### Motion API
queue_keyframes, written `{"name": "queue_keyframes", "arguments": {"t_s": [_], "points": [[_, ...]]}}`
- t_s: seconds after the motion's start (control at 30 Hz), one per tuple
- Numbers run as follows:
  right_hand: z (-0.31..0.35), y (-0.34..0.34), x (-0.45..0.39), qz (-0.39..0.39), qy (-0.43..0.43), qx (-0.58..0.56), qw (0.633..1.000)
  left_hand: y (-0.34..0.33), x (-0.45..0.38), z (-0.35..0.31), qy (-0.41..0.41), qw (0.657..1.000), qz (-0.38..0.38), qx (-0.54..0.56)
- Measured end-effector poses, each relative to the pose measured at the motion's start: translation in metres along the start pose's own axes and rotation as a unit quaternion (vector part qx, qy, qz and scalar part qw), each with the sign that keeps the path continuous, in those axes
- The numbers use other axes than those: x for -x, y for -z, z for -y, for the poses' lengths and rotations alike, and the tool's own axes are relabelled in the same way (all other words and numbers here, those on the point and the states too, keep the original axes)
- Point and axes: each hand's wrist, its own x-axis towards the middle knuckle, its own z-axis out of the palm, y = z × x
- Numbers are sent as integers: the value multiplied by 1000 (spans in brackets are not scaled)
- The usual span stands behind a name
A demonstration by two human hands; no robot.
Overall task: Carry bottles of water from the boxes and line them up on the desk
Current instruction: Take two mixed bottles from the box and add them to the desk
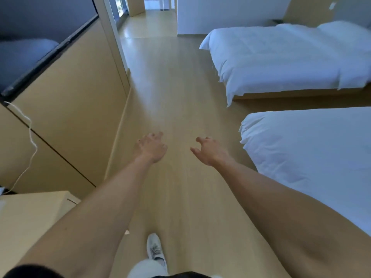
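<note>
bottles of water: none in view, count zero; boxes likewise zero, so direction from the fingers and long axis cannot be told. left hand [151,146] and right hand [208,150] both stretched forward over bare wooden floor [180,87], fingers loosely curled, holding nothing. neither hand judged nearer. two white beds [281,57] on the right. one desk corner [30,213] at lower left. one shoe [155,249] mid-stride; probably walking to fetch.

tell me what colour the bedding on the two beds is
White, plain with no pattern, on both beds; seen in the head view.
</note>
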Motion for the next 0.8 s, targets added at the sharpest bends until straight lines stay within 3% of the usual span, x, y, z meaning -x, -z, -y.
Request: {"name": "queue_keyframes", "arguments": {"t_s": [0.3,0.8], "points": [[-2,13,-105,9,-48,7,999,0,-125,-6,-47,999,7,2],[26,85,-327,-1,-83,62,995,70,-365,33,-80,996,19,-27]]}}
